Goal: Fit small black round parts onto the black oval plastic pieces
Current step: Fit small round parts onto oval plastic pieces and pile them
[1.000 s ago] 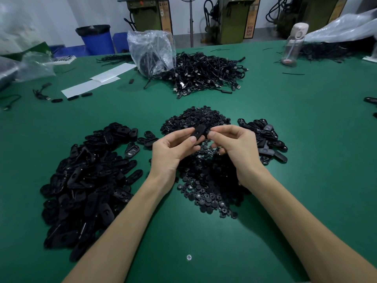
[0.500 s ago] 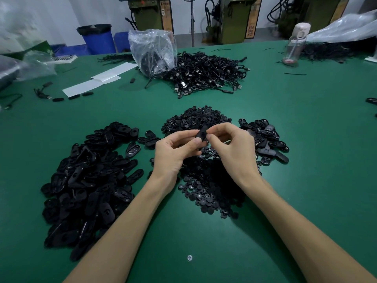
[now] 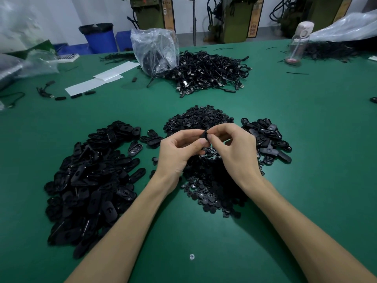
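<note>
Oval piece (image 3: 204, 134), pinched between curled fingertips of left hand (image 3: 177, 153) and right hand (image 3: 237, 153), held just above heap of round parts (image 3: 212, 188) on green table (image 3: 310, 180). Big oval pile (image 3: 91, 176) at left, smaller pile (image 3: 265, 137) at right, near right hand.

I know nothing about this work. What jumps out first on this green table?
Two bare hands meet at the centre: the left hand and right hand pinch one small black piece between their fingertips. Under them lies a pile of small round parts, with a big heap of black oval pieces to the left and a smaller heap to the right. Farther back, a tangle of black cables sits beside a clear plastic bag.
</note>
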The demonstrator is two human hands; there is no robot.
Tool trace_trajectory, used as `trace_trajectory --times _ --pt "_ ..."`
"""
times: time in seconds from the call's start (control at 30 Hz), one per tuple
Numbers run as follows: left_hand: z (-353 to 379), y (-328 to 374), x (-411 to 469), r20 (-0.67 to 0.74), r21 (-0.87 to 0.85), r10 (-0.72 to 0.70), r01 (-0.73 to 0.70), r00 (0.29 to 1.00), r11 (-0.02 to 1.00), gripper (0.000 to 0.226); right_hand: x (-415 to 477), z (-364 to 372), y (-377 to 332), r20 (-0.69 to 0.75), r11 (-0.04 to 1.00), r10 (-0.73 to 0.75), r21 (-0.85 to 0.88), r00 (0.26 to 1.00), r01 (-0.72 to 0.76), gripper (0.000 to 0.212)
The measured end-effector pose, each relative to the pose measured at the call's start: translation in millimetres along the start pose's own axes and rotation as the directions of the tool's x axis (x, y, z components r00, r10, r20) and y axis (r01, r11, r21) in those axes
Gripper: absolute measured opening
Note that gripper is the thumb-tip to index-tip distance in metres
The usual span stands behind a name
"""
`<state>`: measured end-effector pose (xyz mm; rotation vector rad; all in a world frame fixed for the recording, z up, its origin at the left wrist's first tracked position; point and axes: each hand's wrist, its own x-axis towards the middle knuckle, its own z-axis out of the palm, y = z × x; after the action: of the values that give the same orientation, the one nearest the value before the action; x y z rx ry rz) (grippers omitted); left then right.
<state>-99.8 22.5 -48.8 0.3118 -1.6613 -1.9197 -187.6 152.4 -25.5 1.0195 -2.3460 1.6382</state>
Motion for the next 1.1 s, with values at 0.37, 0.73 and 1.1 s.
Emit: trace_trajectory --times 0.37,0.73,1.1 --pt "-1 0 0 -0.061 -0.071 -0.043 0.039 0.997 0.997 0.018 -6 10 3 -0.017 0.974 -0.215 -0.077 0.976 0.213 0.016" --pt "-2 -2 1 -0.112 -0.037 -0.036 0.032 0.993 0.999 0.011 -5 5 -5 0.062 0.993 -0.107 0.05 0.992 0.104 0.036" --pt "0 -1 -1 -0.036 0.057 -0.019 0.021 0.999 0.998 0.015 0 2 1 0.056 1.0 0.021 0.017 0.998 -0.022 0.013"
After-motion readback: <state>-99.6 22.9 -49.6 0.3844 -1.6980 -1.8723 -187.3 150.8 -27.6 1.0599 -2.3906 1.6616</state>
